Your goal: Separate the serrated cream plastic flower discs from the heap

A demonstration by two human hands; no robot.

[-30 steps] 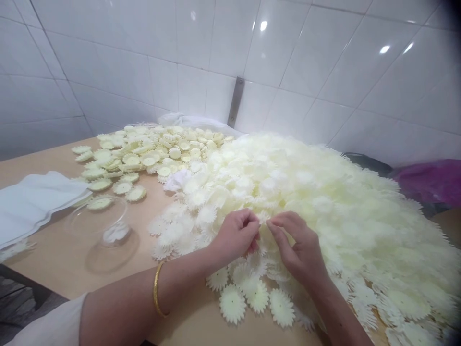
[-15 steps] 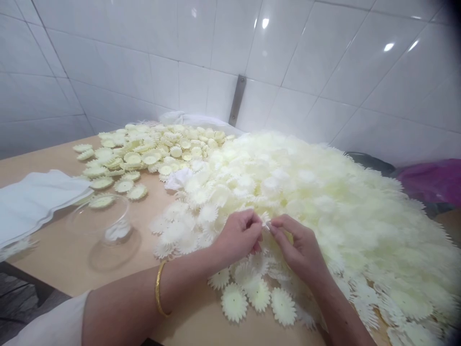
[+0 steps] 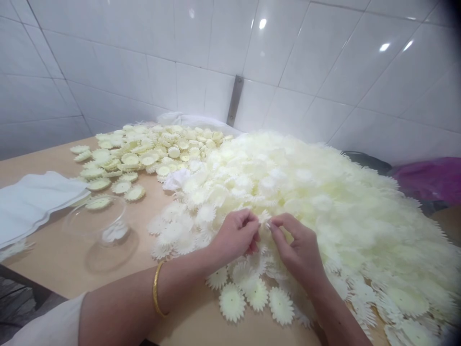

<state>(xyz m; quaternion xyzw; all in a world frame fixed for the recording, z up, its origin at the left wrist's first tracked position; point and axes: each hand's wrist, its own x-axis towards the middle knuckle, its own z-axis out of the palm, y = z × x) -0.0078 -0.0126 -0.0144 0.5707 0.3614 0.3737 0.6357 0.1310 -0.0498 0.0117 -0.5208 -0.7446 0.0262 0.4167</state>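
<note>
My left hand [image 3: 238, 233] is closed, thumb against the curled fingers, over the front of a big heap of pale yellow-white petal discs [image 3: 288, 178]. Just to its right, my right hand [image 3: 295, 245] pinches with thumb and forefinger. Something small and whitish shows at the right fingertips, too small to name. What the left fingers hold, if anything, is hidden. A small gap lies between the two hands' fingertips. Below them several loose toothed-edge flower discs [image 3: 232, 302] lie flat on the table.
Stacked petal discs [image 3: 147, 156] cover the table's back left. A clear plastic bowl [image 3: 94, 216] with white stuff stands on the tan table [image 3: 54, 271], near white sheets [image 3: 36, 199] at the left edge. A tiled wall [image 3: 201, 38] rises behind; a purple bag [image 3: 430, 178] lies far right.
My fingertips have drawn slightly apart; the small whitish thing between them now shows only at the right fingertips. The whole view has shifted a little.
</note>
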